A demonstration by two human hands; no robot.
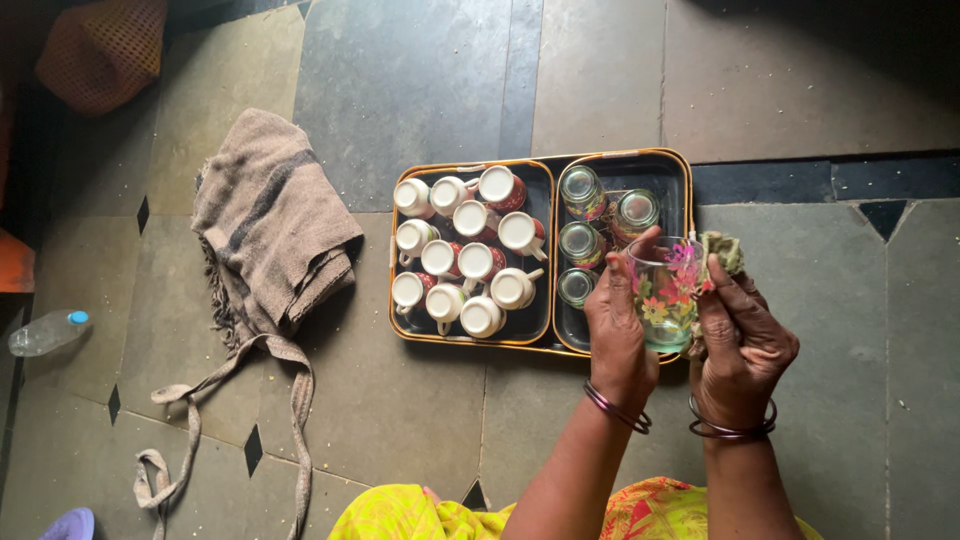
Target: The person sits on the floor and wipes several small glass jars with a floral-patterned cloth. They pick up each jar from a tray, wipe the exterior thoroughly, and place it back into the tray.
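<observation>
A floor [420, 80] of large grey-green stone slabs with small black diamond insets is seen from above, dim toward the top right. Two dark trays with orange rims are set side by side on it, touching. In the left tray [398, 325] eleven white cups [470, 262] are counted, lying close together, some showing red sides. In the right tray [683, 170] four glasses [583, 243] are stood along its left and top edges.

A fifth glass [665, 292], printed with pink and yellow flowers, is held over the right tray's bottom right corner. It is grasped by the left hand [618, 335], fingers wrapped round its left side. A crumpled cloth [725, 250] is pinched against the glass's right side by the right hand [740, 345]. Bangles are worn on both wrists.

A brown blanket [270, 220] with a long strap is lain left of the trays. One plastic bottle [45, 332] is seen at the floor's left edge, one orange basket [100, 50] at the top left corner.
</observation>
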